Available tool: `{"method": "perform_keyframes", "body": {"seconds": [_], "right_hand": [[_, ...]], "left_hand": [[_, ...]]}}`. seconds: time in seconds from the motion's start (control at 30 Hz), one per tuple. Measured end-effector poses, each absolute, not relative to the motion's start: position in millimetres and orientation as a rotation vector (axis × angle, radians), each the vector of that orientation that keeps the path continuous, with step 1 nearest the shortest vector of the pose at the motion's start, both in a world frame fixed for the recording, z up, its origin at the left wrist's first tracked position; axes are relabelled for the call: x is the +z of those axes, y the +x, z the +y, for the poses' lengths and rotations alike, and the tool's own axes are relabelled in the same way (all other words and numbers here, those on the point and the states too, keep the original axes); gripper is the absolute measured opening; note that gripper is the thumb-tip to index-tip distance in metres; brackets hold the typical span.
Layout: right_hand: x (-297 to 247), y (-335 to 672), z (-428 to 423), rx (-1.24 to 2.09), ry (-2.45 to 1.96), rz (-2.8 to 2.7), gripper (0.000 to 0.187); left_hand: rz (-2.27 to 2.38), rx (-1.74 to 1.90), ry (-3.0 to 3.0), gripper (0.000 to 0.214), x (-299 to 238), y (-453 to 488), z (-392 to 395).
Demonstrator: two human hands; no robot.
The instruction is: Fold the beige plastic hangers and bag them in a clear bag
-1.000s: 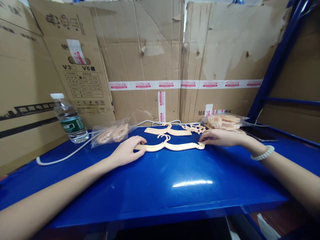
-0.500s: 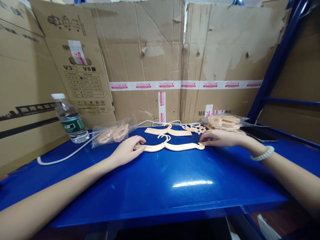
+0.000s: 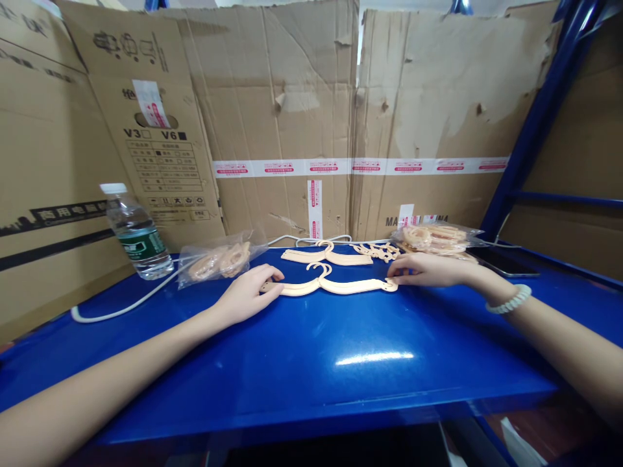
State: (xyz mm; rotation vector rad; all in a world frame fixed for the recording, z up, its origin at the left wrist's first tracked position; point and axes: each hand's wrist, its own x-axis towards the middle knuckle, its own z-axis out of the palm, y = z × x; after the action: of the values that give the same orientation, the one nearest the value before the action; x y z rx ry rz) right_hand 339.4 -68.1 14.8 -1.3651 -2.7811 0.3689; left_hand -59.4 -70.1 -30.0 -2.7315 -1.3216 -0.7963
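A cream-coloured folding hanger lies spread on the blue table, its hooks pointing away from me. My left hand is closed on its left end, thumb in front and fingers behind. At the other end, my right hand pinches the tip, where a small rounded end piece shows. Just behind lies a second hanger, flat and touched by neither hand. Small loose cream pieces are heaped to the right of that one, close to my right fingers.
Clear bags of cream parts lie at left and right. A water bottle stands at the far left beside a white cable. A phone lies at right. Cardboard walls the back; a blue post rises at right.
Almost nothing differs. Both hands keep their places at the two ends of the front hanger, and the view has shifted very slightly.
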Motion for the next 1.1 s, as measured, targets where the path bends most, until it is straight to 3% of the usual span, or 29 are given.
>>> {"method": "perform_keyframes", "body": {"seconds": [1.1], "right_hand": [[17.5,336.8,-71.4,0.326,-1.36,-2.778,0.036]], "left_hand": [[-1.239,-0.878,-2.722,0.022,-29.8,-59.7,-70.3]]}}
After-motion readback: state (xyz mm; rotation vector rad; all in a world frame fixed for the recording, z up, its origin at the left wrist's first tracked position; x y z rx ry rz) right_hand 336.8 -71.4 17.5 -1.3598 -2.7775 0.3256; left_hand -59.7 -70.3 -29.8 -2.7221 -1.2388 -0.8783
